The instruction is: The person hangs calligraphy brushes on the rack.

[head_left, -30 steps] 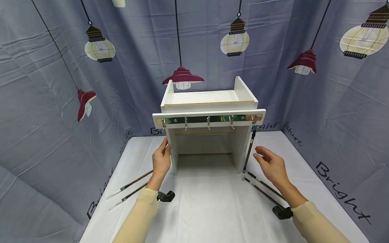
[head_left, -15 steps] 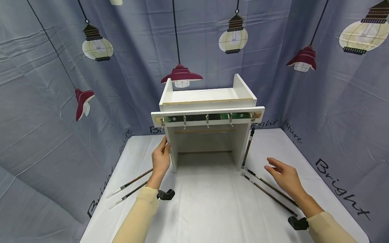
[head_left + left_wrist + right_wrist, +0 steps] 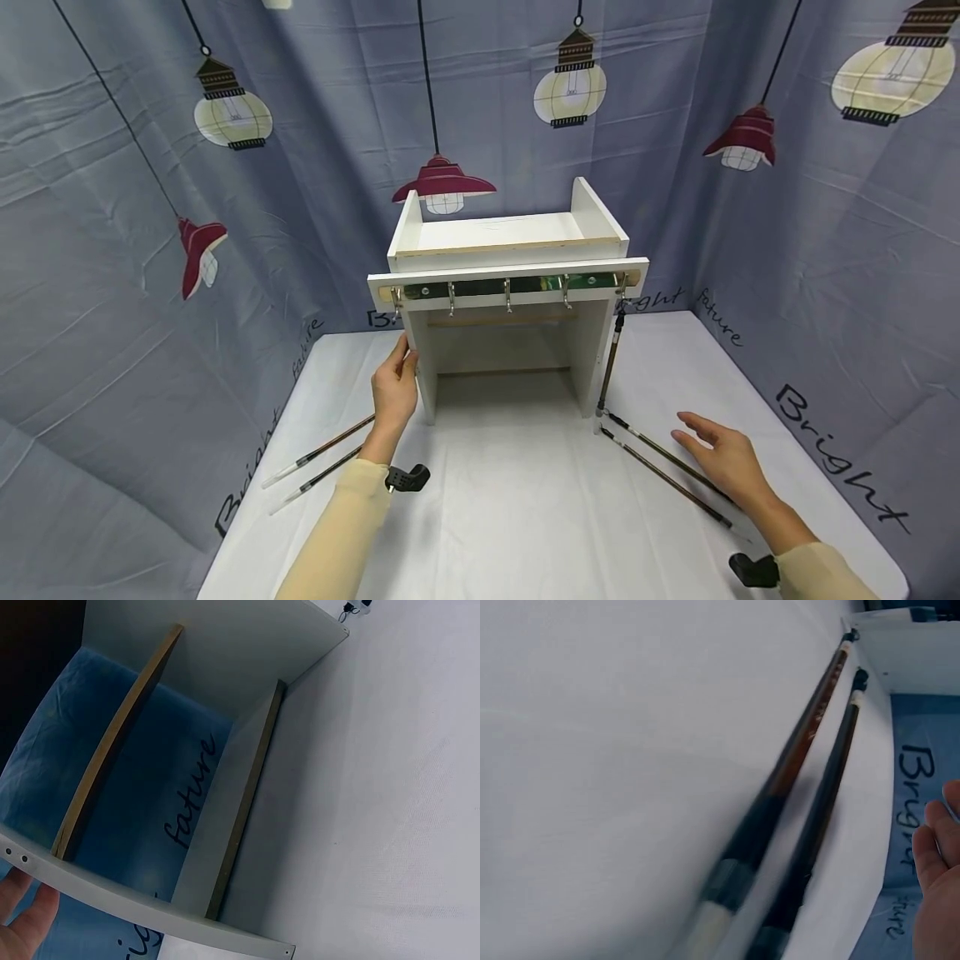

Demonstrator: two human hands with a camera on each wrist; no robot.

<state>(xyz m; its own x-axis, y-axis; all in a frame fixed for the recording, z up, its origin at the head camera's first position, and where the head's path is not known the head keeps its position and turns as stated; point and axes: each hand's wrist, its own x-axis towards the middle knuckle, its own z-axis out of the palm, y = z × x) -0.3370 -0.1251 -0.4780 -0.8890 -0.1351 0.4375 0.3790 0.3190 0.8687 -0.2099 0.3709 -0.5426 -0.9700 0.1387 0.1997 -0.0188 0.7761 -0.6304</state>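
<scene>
A white wooden rack (image 3: 510,257) with a strip of metal hooks (image 3: 507,287) along its front stands on the table. My left hand (image 3: 393,393) touches the outer side of its left panel; in the left wrist view the fingertips (image 3: 41,907) lie outside that panel. A calligraphy brush (image 3: 612,358) hangs upright from the rightmost hook. Two more brushes lie at the right, one nearer (image 3: 663,477), one farther (image 3: 667,454). Above and right of them, my right hand (image 3: 727,462) holds nothing, its fingers loosely bent. In the right wrist view it shows at the edge.
Two white-tipped brushes (image 3: 330,446) lie left of the rack, partly hidden behind my left wrist. A white cloth covers the table (image 3: 510,517). Blue-grey curtains (image 3: 315,167) printed with lamps surround it at the back and sides.
My right hand has drawn away from the hanging brush, moving right and toward me. My left hand stays at the rack's left panel. The head view has shifted slightly.
</scene>
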